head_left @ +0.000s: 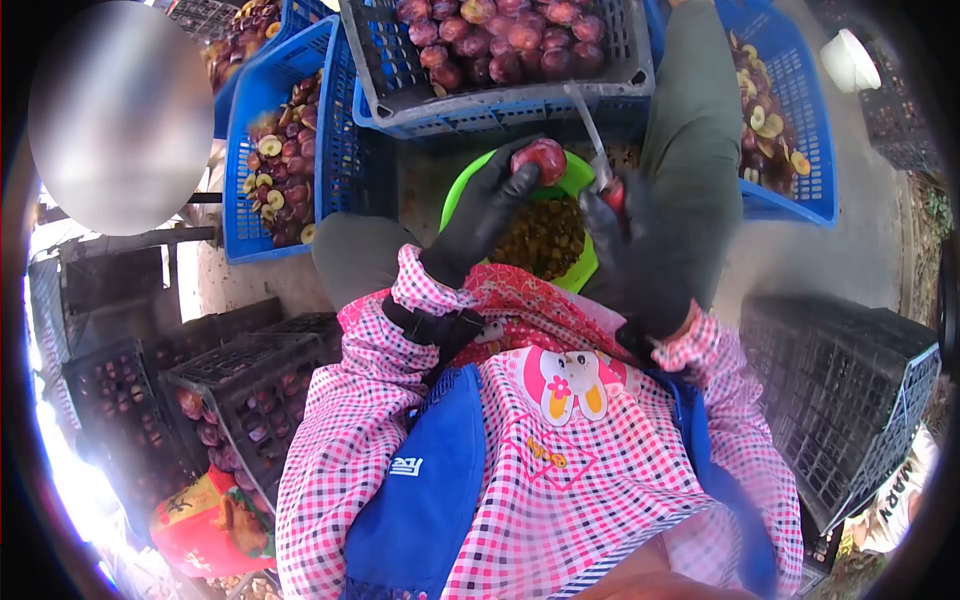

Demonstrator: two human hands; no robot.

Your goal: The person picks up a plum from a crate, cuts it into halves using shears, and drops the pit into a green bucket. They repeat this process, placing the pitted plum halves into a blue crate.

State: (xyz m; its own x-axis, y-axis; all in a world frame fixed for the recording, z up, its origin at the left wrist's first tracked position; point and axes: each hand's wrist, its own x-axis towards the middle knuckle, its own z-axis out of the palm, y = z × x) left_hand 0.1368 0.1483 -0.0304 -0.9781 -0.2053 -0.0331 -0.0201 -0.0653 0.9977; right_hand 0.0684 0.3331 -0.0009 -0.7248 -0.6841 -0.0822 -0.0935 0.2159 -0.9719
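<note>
Pinching a plum (540, 160), the left hand (486, 200) has it between thumb and fingers.

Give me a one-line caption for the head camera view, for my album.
Gloved left hand holding a plum and right hand a knife above a green bowl, among blue crates of cut fruit.

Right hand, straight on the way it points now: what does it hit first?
Leading with the knife, the right hand would probably meet the near side of the black crate of plums, or the blue crate under it; depth is unclear.
</note>
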